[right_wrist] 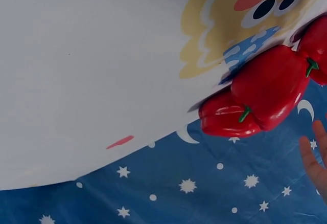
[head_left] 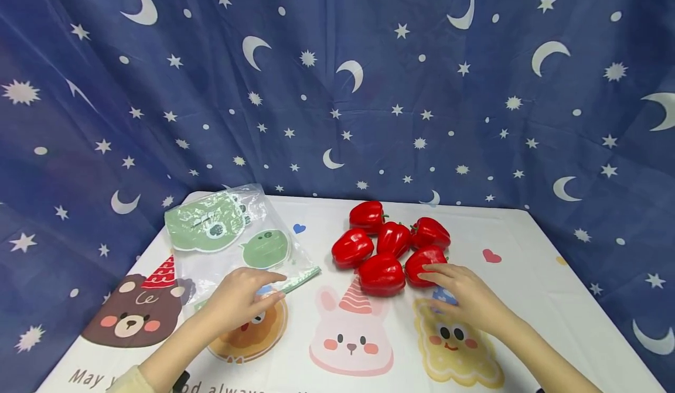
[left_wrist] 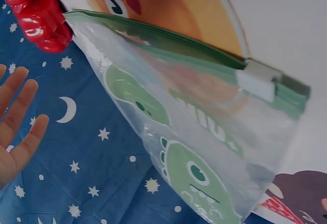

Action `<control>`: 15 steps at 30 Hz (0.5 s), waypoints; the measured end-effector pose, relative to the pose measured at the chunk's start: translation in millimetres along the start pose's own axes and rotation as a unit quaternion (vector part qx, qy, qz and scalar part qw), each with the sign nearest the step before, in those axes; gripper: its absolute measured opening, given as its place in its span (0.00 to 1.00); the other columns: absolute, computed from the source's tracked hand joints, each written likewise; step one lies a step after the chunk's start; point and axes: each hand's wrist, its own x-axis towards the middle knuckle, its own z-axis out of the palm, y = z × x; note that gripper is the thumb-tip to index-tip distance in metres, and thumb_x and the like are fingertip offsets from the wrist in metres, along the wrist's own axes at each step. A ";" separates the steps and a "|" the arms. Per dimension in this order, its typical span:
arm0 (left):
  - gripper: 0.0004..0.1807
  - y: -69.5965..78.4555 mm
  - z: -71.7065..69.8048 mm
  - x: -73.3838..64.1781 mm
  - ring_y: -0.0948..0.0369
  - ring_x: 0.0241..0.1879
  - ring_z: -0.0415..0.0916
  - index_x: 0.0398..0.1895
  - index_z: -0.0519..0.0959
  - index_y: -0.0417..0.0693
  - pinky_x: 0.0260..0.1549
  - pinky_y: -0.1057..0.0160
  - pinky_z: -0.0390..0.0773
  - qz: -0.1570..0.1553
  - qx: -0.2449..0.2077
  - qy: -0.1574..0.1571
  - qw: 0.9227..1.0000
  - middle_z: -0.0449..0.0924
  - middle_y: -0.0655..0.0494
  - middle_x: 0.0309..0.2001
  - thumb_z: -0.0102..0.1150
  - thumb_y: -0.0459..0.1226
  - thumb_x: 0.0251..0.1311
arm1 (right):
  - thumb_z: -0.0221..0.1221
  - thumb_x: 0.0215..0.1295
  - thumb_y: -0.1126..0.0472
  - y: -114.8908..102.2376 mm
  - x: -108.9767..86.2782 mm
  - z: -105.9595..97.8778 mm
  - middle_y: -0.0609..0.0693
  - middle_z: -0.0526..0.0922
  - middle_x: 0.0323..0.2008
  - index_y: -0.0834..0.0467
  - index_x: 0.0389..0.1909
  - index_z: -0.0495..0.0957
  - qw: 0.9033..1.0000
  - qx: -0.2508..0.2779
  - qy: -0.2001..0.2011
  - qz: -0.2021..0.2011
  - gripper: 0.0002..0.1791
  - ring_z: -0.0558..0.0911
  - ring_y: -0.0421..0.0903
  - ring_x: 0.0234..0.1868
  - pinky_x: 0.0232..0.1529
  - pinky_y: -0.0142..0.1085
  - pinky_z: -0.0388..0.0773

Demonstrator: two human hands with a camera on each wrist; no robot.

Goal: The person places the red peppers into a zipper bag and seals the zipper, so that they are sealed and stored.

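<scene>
A clear zip bag (head_left: 263, 248) with green cartoon prints lies flat at the left of the table. Its green zip edge and whitish slider (left_wrist: 257, 82) show in the left wrist view. Over the bag's near right corner is my left hand (head_left: 237, 300), fingers loosely spread, holding nothing. Several glossy red bell peppers (head_left: 382, 275) sit grouped at the table's middle. My right hand (head_left: 466, 299) is just in front of the nearest right pepper (head_left: 424, 264), its fingertips overlapping it in view. Whether they touch, I cannot tell. In the right wrist view, relaxed fingers (right_wrist: 312, 157) appear at the right edge.
A white tablecloth (head_left: 532, 264) with printed cartoon animals, food and hearts covers the table. Behind it hangs a dark blue curtain (head_left: 379, 88) with white moons and stars. The peppers touch or nearly touch one another.
</scene>
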 end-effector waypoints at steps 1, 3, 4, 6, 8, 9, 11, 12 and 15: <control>0.14 -0.4 0.1 -1.2 0.59 0.40 0.83 0.42 0.83 0.51 0.41 0.54 0.80 -0.007 -0.002 -0.001 1.000 0.86 0.60 0.38 0.63 0.45 0.54 | 0.71 0.47 0.53 -0.6 -0.1 0.1 0.52 0.81 0.50 0.54 0.51 0.79 1.000 0.000 0.000 -0.002 0.27 0.79 0.54 0.52 0.53 0.54 0.75; 0.13 -1.7 0.2 -3.5 0.58 0.39 0.83 0.41 0.84 0.51 0.41 0.54 0.80 -0.020 -0.006 -0.004 1.000 0.86 0.60 0.37 0.63 0.45 0.55 | 0.71 0.48 0.54 -2.0 -0.2 0.0 0.50 0.82 0.49 0.54 0.51 0.79 1.000 -0.001 -0.005 -0.006 0.26 0.80 0.52 0.51 0.53 0.53 0.76; 0.13 -2.3 0.5 -4.7 0.58 0.39 0.83 0.41 0.84 0.51 0.42 0.54 0.79 -0.027 -0.007 -0.008 1.000 0.86 0.60 0.37 0.63 0.45 0.55 | 0.70 0.48 0.54 -2.6 -0.4 -0.3 0.49 0.83 0.49 0.54 0.50 0.80 1.000 -0.001 -0.009 -0.008 0.26 0.80 0.51 0.50 0.53 0.51 0.77; 0.13 -3.8 1.4 -6.9 0.58 0.40 0.83 0.41 0.84 0.51 0.42 0.53 0.79 -0.041 -0.014 -0.015 0.999 0.86 0.60 0.37 0.62 0.45 0.56 | 0.70 0.50 0.54 -3.7 -1.1 -1.5 0.47 0.83 0.47 0.53 0.50 0.80 1.000 -0.003 -0.023 -0.016 0.24 0.81 0.49 0.49 0.51 0.49 0.78; 0.13 -5.9 1.9 -9.3 0.57 0.40 0.83 0.41 0.84 0.51 0.42 0.53 0.79 -0.050 -0.015 -0.020 0.998 0.86 0.60 0.37 0.62 0.46 0.56 | 0.69 0.50 0.56 -4.6 -1.2 -1.7 0.46 0.83 0.46 0.52 0.49 0.80 0.999 -0.003 -0.030 -0.040 0.23 0.81 0.48 0.47 0.50 0.48 0.79; 0.13 -7.1 2.1 -10.3 0.57 0.40 0.83 0.41 0.84 0.51 0.42 0.53 0.79 -0.055 -0.015 -0.021 0.998 0.86 0.60 0.38 0.62 0.46 0.56 | 0.69 0.50 0.57 -4.7 -1.0 -1.6 0.46 0.84 0.46 0.52 0.49 0.80 0.998 -0.001 -0.030 -0.057 0.22 0.82 0.47 0.47 0.49 0.47 0.79; 0.13 -10.1 1.7 -12.2 0.56 0.41 0.83 0.41 0.84 0.50 0.43 0.52 0.79 -0.065 -0.015 -0.024 0.997 0.86 0.59 0.38 0.63 0.46 0.55 | 0.69 0.49 0.59 -4.7 -0.3 -0.8 0.45 0.84 0.44 0.52 0.47 0.80 0.995 -0.001 -0.021 -0.096 0.20 0.82 0.45 0.45 0.47 0.45 0.80; 0.13 -12.1 1.1 -13.0 0.55 0.41 0.83 0.41 0.84 0.50 0.44 0.51 0.79 -0.070 -0.015 -0.026 0.997 0.86 0.58 0.39 0.63 0.45 0.55 | 0.70 0.49 0.60 -4.7 0.1 -0.1 0.44 0.84 0.44 0.52 0.46 0.80 0.993 -0.003 -0.013 -0.114 0.20 0.82 0.45 0.44 0.46 0.44 0.80; 0.13 -19.7 0.1 -15.9 0.54 0.42 0.83 0.41 0.84 0.50 0.44 0.50 0.78 -0.085 -0.012 -0.032 0.996 0.86 0.57 0.39 0.64 0.45 0.54 | 0.70 0.48 0.61 -4.4 0.7 1.6 0.43 0.84 0.42 0.51 0.44 0.80 0.989 -0.004 0.006 -0.147 0.20 0.82 0.43 0.43 0.45 0.43 0.80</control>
